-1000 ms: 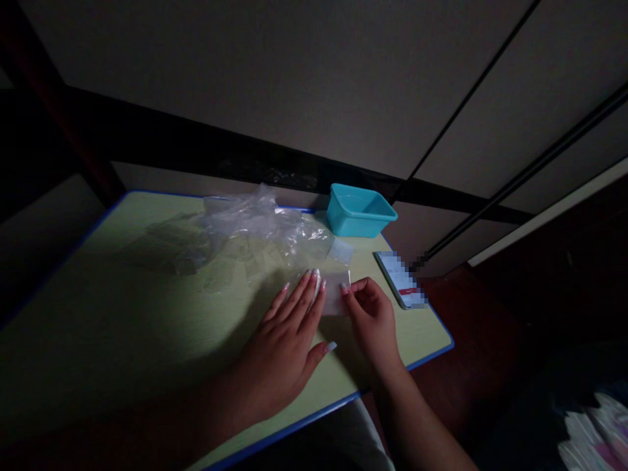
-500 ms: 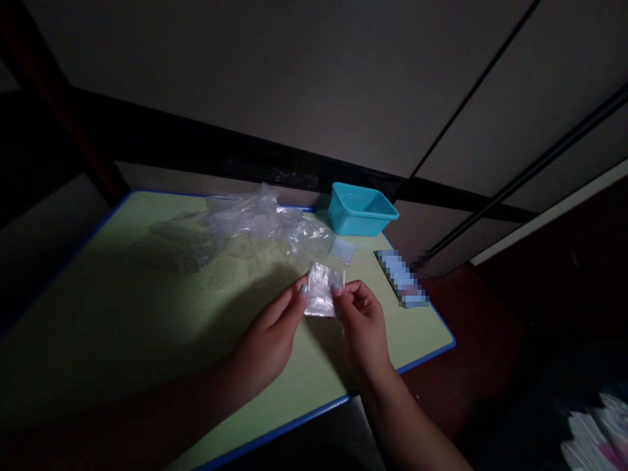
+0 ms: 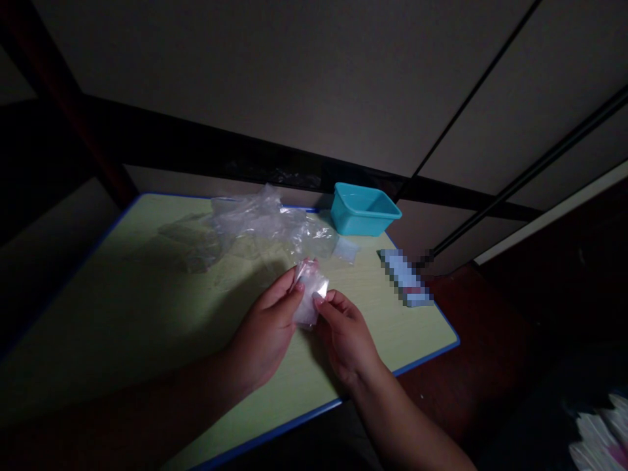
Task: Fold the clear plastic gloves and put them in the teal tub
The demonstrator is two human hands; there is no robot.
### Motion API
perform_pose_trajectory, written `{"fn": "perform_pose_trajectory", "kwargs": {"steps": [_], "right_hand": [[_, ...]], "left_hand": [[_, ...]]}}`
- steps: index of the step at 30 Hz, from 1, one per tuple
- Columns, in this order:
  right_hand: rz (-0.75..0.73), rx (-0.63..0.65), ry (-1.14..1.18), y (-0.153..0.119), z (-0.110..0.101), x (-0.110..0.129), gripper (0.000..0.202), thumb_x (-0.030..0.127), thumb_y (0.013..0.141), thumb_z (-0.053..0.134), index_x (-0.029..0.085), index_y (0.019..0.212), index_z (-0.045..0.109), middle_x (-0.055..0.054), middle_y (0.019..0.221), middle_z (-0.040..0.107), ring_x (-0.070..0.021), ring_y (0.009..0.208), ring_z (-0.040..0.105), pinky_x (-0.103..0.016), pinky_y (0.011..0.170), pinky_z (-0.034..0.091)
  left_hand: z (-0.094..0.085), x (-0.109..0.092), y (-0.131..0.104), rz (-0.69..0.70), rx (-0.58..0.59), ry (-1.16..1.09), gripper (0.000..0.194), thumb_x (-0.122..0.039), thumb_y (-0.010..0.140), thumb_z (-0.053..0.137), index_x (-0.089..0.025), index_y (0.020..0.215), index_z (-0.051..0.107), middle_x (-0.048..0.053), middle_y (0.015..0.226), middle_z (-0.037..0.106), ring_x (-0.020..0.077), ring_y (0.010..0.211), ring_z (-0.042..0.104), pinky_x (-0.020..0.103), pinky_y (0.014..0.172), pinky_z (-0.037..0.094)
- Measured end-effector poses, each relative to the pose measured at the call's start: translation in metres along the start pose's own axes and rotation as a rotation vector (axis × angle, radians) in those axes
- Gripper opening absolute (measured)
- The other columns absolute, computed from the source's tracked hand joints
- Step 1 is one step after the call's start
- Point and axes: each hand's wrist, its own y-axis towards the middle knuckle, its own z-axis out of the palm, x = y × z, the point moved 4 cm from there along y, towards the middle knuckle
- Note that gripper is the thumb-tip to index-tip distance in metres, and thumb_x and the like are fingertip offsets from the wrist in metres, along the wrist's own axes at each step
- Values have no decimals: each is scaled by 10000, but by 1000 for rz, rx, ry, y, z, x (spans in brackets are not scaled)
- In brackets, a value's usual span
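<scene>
A small clear plastic packet [image 3: 310, 302] is held up between both hands over the table. My left hand [image 3: 272, 324] pinches its left side, the thumb lying across the front. At the packet's right edge, my right hand [image 3: 346, 333] grips with thumb and curled fingers. Beyond the hands lies a heap of crumpled clear plastic bags [image 3: 250, 219]. A small flat whitish packet [image 3: 346, 250] rests on the table just right of that heap.
The pale green table [image 3: 161, 314] has a blue edge. A turquoise bin [image 3: 363, 222] stands at its back right corner, and a blurred-out flat item [image 3: 405, 278] lies near the right edge. Cabinet panels rise behind the table.
The held packet has shifted slightly left and tilted. My left thumb now reaches further over it, and my right hand has moved a little left and down with it.
</scene>
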Motion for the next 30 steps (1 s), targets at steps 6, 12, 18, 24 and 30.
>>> {"fn": "perform_pose_trajectory", "kwargs": {"steps": [6,12,18,24,30], "right_hand": [[315,234,-97,-10,-1,-2,474,505,653,794,175,908,569,-7,668,688,-125,513,639,-232,495,542],[377,280,-57,-9,-3,-4,411,461,655,810,109,795,652,-50,689,720,-114,546,679,-178,519,555],[304,189,-19,-3,-4,4,371,375,601,861,113,793,684,-66,707,738,-123,579,699,-160,546,559],[147,111,-111,1,-8,13,314,311,563,882,126,715,678,-31,658,717,-110,539,677,-160,530,543],[-81,69,-225,2,-11,24,287,336,592,860,150,649,648,14,579,667,-91,485,610,-198,519,520]], "left_hand": [[-1,0,2,-67,23,44,455,-327,746,689,-243,1189,633,16,1022,712,212,943,661,242,673,524],[-1,-6,3,-4,-4,81,432,-344,737,697,-237,1154,660,8,1200,664,207,1103,597,242,835,491],[1,-7,1,-2,15,94,468,-332,752,679,-200,1199,631,60,1247,646,255,1232,526,326,973,443],[-1,-2,3,4,28,69,495,-332,778,685,-186,1243,600,63,1292,618,263,1251,509,369,1044,385],[-1,-3,6,-1,23,84,431,-356,738,739,-168,1119,670,62,1162,687,259,1182,554,333,986,413]]}}
